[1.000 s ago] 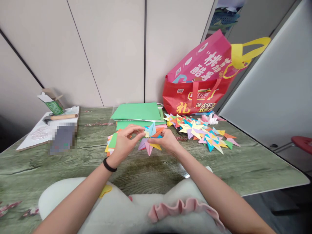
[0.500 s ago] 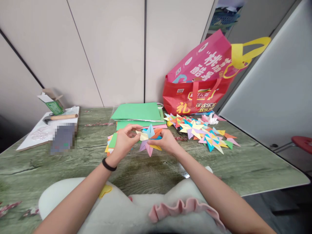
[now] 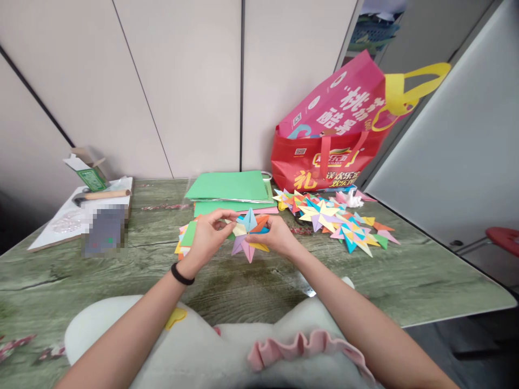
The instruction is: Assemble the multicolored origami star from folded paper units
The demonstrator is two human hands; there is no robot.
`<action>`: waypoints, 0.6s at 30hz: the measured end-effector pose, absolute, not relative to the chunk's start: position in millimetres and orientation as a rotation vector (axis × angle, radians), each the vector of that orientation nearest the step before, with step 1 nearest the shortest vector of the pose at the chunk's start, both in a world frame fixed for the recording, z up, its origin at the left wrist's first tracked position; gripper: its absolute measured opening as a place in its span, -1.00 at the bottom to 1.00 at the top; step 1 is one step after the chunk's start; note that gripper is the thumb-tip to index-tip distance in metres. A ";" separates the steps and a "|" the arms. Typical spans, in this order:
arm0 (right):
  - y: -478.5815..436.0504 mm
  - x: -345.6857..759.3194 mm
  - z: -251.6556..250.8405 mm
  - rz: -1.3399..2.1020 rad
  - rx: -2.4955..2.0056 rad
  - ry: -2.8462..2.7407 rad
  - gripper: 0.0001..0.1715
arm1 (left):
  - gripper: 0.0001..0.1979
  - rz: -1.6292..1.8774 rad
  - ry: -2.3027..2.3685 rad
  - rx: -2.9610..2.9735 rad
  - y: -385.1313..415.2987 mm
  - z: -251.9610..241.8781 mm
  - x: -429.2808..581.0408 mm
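While the right hand (image 3: pixel 278 236) pinches a many-coloured, pointed star of folded paper (image 3: pixel 250 220) by its right side, thumb in front, the left hand (image 3: pixel 207 232) pinches the star's cream point between thumb and forefinger. The star is held up over a green-grey, wood-grained tabletop (image 3: pixel 425 281). By the left hand, and partly hidden by it, lies a stack of small coloured papers (image 3: pixel 187 235); farther back are large green sheets (image 3: pixel 227 186). To the right, a heap of multicoloured folded-paper stars (image 3: pixel 320 213) spreads before a glossy red carrier bag (image 3: pixel 290 156), from which a pink bag with yellow handles (image 3: pixel 332 105) leans. Far left, a white board (image 3: pixel 48 224) bears a wooden-handled hammer (image 3: pixel 111 194). Pale wall panels (image 3: pixel 194 86) bound the back. Tabletop stretches rightward to a pale edge, beyond which a red seat (image 3: pixel 505 237) is cut off. Most right fingers are hidden behind the star; a dark rectangular object (image 3: pixel 104 229) is pixelated, and a blue basket-like item (image 3: pixel 373 34), upper right, is hard to make out.
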State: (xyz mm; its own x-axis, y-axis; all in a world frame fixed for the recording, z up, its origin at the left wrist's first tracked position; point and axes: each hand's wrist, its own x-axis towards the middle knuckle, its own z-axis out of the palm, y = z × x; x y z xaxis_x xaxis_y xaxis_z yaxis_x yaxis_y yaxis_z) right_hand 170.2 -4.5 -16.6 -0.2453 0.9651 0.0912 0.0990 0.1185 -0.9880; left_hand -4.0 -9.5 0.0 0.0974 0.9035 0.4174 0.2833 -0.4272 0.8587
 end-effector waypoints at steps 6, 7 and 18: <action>-4.7 169.6 -17.4 1.256 -1.083 -1.509 -0.61 | -0.87 1.413 1.182 1.883 -10.3 -1.6 -4.5; -4.9 169.5 -17.3 1.257 -1.087 -1.510 -0.61 | -0.88 1.424 1.185 1.906 -10.5 -1.7 -4.8; -5.0 170.3 -17.4 1.261 -1.078 -1.529 -0.62 | -0.83 1.439 1.088 2.148 -11.3 -2.2 -4.1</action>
